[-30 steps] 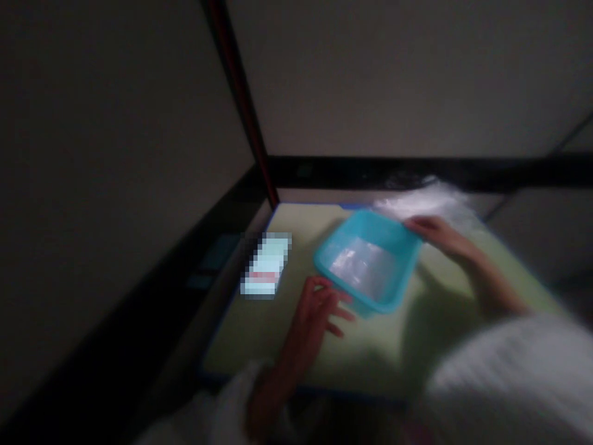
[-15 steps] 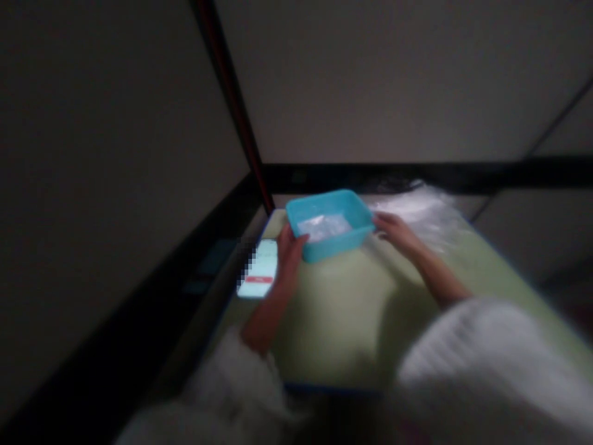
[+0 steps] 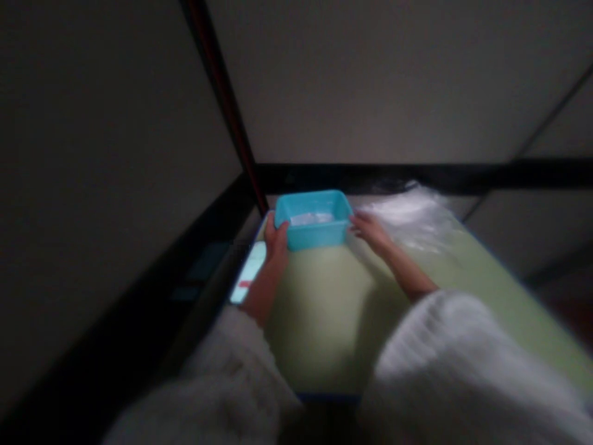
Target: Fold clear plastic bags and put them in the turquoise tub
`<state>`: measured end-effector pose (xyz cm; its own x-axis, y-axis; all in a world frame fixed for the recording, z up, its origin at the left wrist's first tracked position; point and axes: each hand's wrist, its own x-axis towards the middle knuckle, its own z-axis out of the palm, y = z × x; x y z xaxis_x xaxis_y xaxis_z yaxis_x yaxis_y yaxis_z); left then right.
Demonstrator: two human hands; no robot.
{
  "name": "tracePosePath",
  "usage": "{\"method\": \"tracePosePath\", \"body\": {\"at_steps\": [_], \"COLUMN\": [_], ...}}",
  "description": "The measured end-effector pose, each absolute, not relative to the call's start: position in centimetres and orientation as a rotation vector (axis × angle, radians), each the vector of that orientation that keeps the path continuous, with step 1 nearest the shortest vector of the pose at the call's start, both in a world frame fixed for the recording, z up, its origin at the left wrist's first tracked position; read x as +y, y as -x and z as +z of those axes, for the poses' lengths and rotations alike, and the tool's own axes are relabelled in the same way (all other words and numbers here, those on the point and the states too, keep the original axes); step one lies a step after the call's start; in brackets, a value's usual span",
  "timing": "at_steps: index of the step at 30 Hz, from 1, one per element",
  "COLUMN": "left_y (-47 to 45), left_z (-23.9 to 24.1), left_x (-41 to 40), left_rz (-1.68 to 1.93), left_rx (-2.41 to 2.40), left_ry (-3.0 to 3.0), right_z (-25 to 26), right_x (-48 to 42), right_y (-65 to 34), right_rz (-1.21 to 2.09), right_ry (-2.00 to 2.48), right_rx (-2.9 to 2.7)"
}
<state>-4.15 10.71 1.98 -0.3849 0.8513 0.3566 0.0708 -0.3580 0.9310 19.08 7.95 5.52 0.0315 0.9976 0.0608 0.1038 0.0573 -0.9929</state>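
Basin [image 3: 319, 236] of smooth turquoise plastic, rectangular with rounded corners, is shown upright, open side up, close to the centre of the view. It is placed over the far end of a pale green, blue-edged surface [image 3: 324, 309]; whether it is set down or slightly raised cannot be told. A shiny piece of clear film [image 3: 310, 219] is seen on its floor.

The hands are positioned at its two ends. The left hand [image 3: 277, 240] is wrapped around the end at 8 o'clock, with the thumb laid on the near corner. The right hand [image 3: 370, 232] is brought to the end at 3 o'clock, fingertips touching; whether they are closed on the rim cannot be told.

The basin is judged to be light, fairly stiff with a little give, and unlikely to break; its glossy walls may be slippery. It would best be held by both short ends, just under the rim, and kept level so that the loose film is not spilled.

Crumpled clear plastic [image 3: 412, 216] is spread at 3 o'clock, beyond the right hand. A lit smartphone [image 3: 252, 262] is partly hidden by the left forearm at 8 o'clock. A red bar is displayed on its screen; no words or brand can be read.
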Motion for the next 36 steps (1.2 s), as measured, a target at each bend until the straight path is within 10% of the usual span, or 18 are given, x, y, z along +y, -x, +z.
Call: {"method": "tracePosePath", "body": {"at_steps": [19, 36], "left_y": [-0.4, -1.6], "left_z": [2.3, 1.0], "left_x": [-0.1, -1.8], "left_rz": [1.814, 1.338], "left_rx": [1.239, 0.932], "left_ry": [-2.035, -2.136], "right_z": [3.3, -0.1], "right_x": [-7.2, -2.8], "right_y": [-22.5, -25.8], "right_rz": [1.106, 0.075], "right_ry": [1.237, 1.261], "right_rx": [-1.663, -2.493]}}
